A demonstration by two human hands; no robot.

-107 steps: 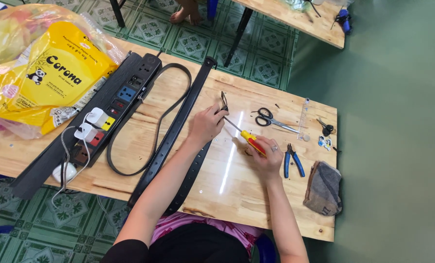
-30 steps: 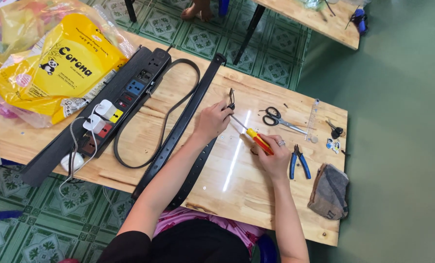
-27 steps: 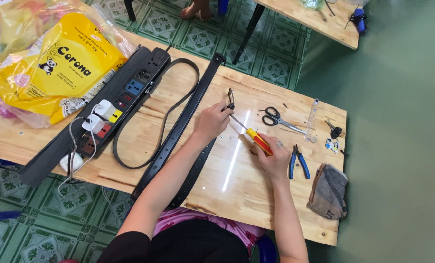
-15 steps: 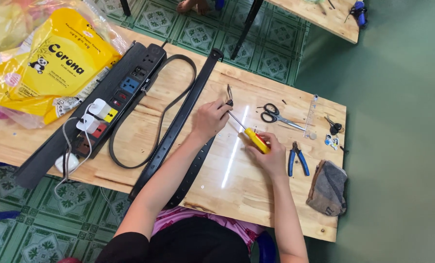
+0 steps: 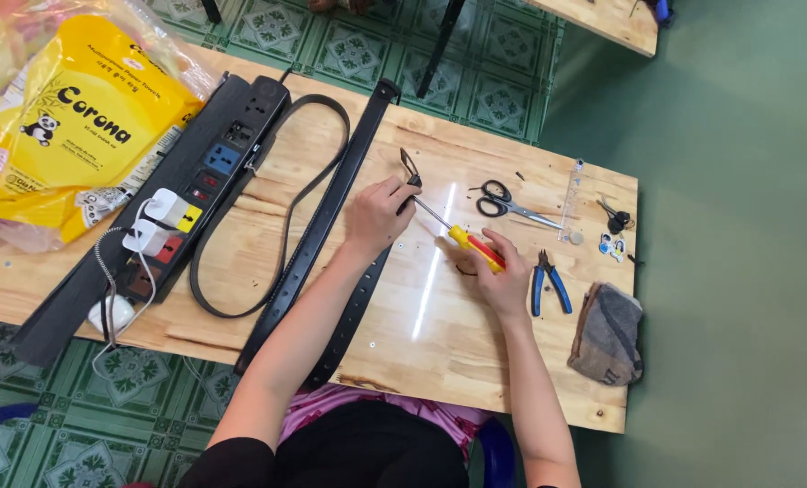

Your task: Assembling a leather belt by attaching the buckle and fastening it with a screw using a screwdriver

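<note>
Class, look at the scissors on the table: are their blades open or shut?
Shut. The scissors lie flat on the wooden table, the blades together as one thin silver line pointing right, both black handle loops side by side.

My left hand (image 5: 378, 215) hides the belt (image 5: 324, 220) end and the screwdriver (image 5: 462, 239) tip, while the yellow bag (image 5: 78, 136) runs off the picture's left edge.

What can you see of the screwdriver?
The screwdriver has a yellow handle with a red band and a thin bare metal shaft. It lies slanted just above the wooden table, gripped at the handle by the right hand. Its tip points up-left to the belt end pinched by the left hand.
</note>
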